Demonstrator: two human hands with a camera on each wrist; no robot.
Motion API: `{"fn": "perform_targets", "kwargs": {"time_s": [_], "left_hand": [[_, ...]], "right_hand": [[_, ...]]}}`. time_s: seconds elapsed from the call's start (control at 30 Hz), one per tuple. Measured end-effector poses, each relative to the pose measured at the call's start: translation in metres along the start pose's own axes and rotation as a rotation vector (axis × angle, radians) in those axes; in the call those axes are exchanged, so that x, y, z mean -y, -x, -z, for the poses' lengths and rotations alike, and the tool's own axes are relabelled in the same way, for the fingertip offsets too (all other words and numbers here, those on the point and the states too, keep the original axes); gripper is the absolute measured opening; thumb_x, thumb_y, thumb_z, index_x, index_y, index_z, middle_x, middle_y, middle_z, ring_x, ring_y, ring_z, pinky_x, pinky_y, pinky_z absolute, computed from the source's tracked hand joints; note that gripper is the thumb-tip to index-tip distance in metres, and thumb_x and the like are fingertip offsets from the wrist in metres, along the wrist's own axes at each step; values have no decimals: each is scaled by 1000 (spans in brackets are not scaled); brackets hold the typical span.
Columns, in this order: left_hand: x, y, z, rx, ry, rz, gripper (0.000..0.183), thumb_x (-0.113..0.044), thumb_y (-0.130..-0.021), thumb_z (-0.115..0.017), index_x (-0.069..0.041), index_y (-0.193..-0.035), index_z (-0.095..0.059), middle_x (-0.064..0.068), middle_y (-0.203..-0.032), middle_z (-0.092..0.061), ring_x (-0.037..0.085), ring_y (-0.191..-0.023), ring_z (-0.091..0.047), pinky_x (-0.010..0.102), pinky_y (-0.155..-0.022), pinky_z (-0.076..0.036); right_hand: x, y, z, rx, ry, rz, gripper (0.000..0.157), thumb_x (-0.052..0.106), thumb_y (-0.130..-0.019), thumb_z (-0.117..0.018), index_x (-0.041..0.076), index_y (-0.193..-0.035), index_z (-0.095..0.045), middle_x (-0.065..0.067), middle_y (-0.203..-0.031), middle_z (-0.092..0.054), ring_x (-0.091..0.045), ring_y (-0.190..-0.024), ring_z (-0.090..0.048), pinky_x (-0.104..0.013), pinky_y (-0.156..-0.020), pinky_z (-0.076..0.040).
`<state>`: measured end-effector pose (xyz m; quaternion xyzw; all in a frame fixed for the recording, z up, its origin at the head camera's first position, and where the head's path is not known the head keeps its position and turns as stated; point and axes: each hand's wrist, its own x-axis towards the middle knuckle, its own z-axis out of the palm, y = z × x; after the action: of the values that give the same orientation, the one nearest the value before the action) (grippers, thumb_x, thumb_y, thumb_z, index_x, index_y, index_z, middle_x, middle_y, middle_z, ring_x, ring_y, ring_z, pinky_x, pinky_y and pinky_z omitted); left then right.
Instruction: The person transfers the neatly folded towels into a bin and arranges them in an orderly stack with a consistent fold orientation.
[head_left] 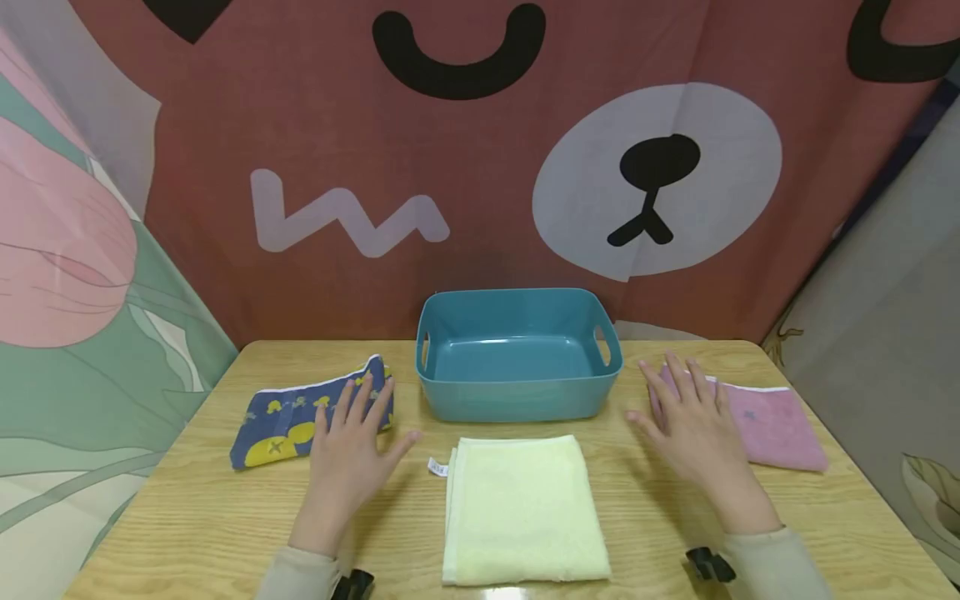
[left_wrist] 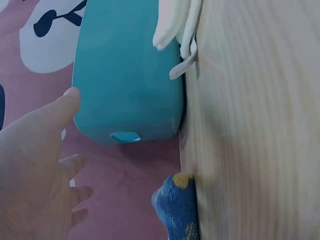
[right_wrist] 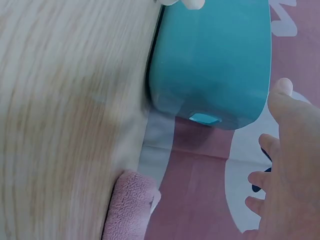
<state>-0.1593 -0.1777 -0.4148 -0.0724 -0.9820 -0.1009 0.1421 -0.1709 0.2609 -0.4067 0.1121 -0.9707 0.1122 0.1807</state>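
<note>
I hold both hands out over the light wood-grain table [head_left: 408, 533], palms down, fingers loosely straight and spread, with nothing in either. My left hand [head_left: 345, 458] hangs over the near right part of a navy-blue folded towel with yellow figures and a white edge [head_left: 281, 417]; my right hand [head_left: 693, 437] hangs over the left end of a pink folded towel with a white edge [head_left: 776, 425]. The wrist views show a gap between my fingers and the cloth on both sides.

Between my hands, nearest me, a pale yellow towel folded into a near-square [head_left: 528, 508] lies flat, with a small white label [head_left: 437, 467] poking out at its left. Just beyond it stands a teal, rectangular plastic basket [head_left: 517, 402], with a handle slot at each end.

I judge all three towels to be light, soft and limp, hard to damage but quick to unfold if I pinch only one layer. Sliding my fingers under a folded edge, thumb on top, should keep the layers together; the yellow one probably wants both hands, one at each side. The basket looks stiff, light and rather smooth, best taken by its two slots.
</note>
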Motion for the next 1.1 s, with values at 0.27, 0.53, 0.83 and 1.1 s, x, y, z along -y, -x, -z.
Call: {"fn": "perform_targets", "kwargs": {"time_s": [0.27,0.53,0.83,1.1], "left_hand": [[9,-1,6,33,13,36,86,-70,-91,-50,-24,-159,-24,14,-162,-21,39,-149,-10,67,-114,-1],[11,-1,8,6,19,33,84,-65,-91,-56,-23,-158,-27,15,-161,-25,40,-148,-13,68,-113,-5],[17,0,14,22,13,50,85,-71,-92,-45,-21,-158,-25,16,-162,-21,40,-148,-10,68,-113,-3],[24,0,16,3,23,66,86,-73,-92,-45,-19,-157,-28,18,-161,-23,41,-148,-11,69,-112,-4]], "right_hand": [[7,-1,4,1,3,15,73,53,-96,-56,22,-156,-29,-22,-160,-20,-45,-146,-11,-71,-111,-6],[11,1,6,-8,0,29,72,50,-96,-59,20,-155,-31,-23,-159,-21,-47,-144,-15,-71,-111,-7],[17,1,6,-11,11,54,73,46,-96,-62,21,-156,-29,-23,-158,-23,-44,-147,-10,-70,-112,-5],[27,2,6,5,2,77,71,52,-98,-54,22,-157,-28,-20,-160,-19,-47,-145,-13,-69,-113,-8]]}}
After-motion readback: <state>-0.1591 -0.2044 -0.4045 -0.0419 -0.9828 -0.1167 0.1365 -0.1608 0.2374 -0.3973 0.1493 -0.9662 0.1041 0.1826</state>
